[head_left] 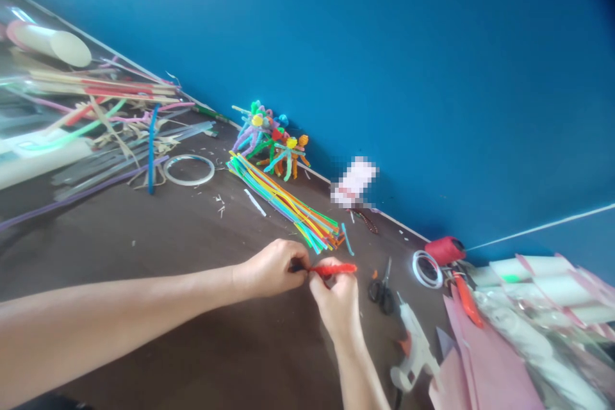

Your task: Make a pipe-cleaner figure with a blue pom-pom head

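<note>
Both my hands meet over the dark brown table (192,250). My left hand (271,267) is closed in a pinch on one end of a red pipe cleaner (334,268). My right hand (339,304) is closed around the same red pipe cleaner from below, its tip sticking out to the right. Just beyond my hands lies a bundle of colourful pipe cleaners (288,202). Several small pipe-cleaner figures (271,138) stand against the blue wall.
Scissors (382,288) and a white glue gun (416,349) lie right of my hands. A tape ring (189,170), a second ring (426,269), a red thread spool (444,250), pink paper (485,365) and wrapped rolls (538,295) are around. Plastic-wrapped sticks (86,102) crowd the left.
</note>
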{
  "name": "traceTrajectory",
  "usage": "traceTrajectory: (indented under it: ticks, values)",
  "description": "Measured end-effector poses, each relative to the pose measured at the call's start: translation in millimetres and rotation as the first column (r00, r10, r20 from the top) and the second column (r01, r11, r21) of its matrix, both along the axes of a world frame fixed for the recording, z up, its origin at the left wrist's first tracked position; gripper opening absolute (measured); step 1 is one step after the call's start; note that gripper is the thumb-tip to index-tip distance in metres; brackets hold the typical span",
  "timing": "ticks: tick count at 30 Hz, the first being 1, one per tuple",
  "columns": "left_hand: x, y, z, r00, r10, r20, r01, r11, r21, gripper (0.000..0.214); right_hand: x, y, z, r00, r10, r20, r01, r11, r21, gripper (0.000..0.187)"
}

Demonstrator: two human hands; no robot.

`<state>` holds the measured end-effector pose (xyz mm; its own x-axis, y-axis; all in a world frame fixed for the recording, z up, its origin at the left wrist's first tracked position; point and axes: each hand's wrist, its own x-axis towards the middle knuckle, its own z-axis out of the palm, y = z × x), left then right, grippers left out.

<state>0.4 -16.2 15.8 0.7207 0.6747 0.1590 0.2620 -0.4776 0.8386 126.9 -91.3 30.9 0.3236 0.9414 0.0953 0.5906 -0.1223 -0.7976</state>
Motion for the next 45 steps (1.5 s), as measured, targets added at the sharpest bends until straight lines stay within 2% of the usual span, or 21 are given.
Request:
traceTrajectory:
  ticks: [7,12,14,16,17,19,21,23,25,28,30,33,36,39,42,45]
  values:
    - [-0.5,-5.6,-1.9,0.997,0.034,0.064,-0.038,0.997,0.067,0.022,6.2,3.2,-4.6,0.989,0.024,-0.145,-0.029,0.999,-0.03,0.005]
    - [-2.3,-8.5,-0.8,0.995,-0.033,0.096,0.021,0.992,0.127,0.022,5.6,2.6,-7.3,0.963,0.041,-0.268,-0.047,0.999,-0.017,0.008]
    - [-2.4,-7.8,-1.6,0.987,-0.053,0.153,0.047,0.998,0.04,0.031,5.4,1.7,-7.6,0.934,0.023,-0.356,-0.022,1.0,0.007,0.009]
    - [-1.3,-5.9,-3.9,0.959,-0.056,0.278,0.1,0.984,-0.147,0.05,5.3,1.1,-7.8,0.896,-0.01,-0.444,0.034,0.998,0.047,0.007]
    - [-0.3,-4.8,-5.4,0.934,-0.049,0.355,0.148,0.955,-0.258,0.058,5.0,1.2,-8.1,0.87,-0.03,-0.492,0.077,0.994,0.076,0.007]
    - [2.6,-3.7,-8.4,0.874,-0.024,0.485,0.273,0.85,-0.45,0.057,3.5,2.2,-9.9,0.792,-0.045,-0.608,0.158,0.979,0.133,0.008]
    - [6.4,-4.7,-10.4,0.832,-0.011,0.554,0.387,0.728,-0.566,0.046,0.1,3.7,-13.1,0.699,-0.032,-0.714,0.213,0.963,0.166,0.01]
    - [10.4,-7.8,-11.1,0.806,0.012,0.592,0.448,0.642,-0.622,0.04,-4.8,5.0,-16.9,0.657,-0.025,-0.753,0.241,0.954,0.179,0.011]
    - [13.7,-11.3,-11.5,0.777,0.089,0.623,0.457,0.601,-0.655,0.037,-10.5,5.9,-20.3,0.675,-0.039,-0.737,0.265,0.945,0.193,0.011]
    - [15.9,-13.9,-13.3,0.767,0.238,0.596,0.383,0.576,-0.722,0.026,-18.4,7.1,-23.9,0.714,-0.047,-0.699,0.276,0.936,0.218,0.01]
    - [15.4,-13.5,-15.0,0.778,0.303,0.55,0.337,0.537,-0.773,0.022,-22.2,8.1,-25.4,0.733,-0.041,-0.679,0.282,0.927,0.249,0.01]
    - [13.8,-11.7,-16.4,0.783,0.355,0.511,0.328,0.462,-0.824,0.022,-24.4,9.5,-26.9,0.765,-0.033,-0.643,0.286,0.912,0.294,0.011]
    - [13.1,-10.6,-15.8,0.783,0.371,0.499,0.335,0.424,-0.841,0.02,-23.9,9.7,-27.8,0.804,-0.044,-0.592,0.27,0.915,0.3,0.011]
    - [12.8,-10.3,-14.6,0.785,0.361,0.503,0.348,0.414,-0.841,0.02,-22.8,8.4,-27.4,0.837,-0.037,-0.545,0.239,0.922,0.305,0.01]
    - [12.0,-8.9,-14.0,0.778,0.374,0.505,0.343,0.422,-0.84,0.022,-20.9,5.6,-25.6,0.88,0.033,-0.474,0.144,0.932,0.333,0.009]
    - [10.7,-5.3,-13.8,0.783,0.39,0.484,0.302,0.442,-0.845,0.025,-13.6,1.9,-23.5,0.92,0.089,-0.382,0.056,0.935,0.351,0.021]
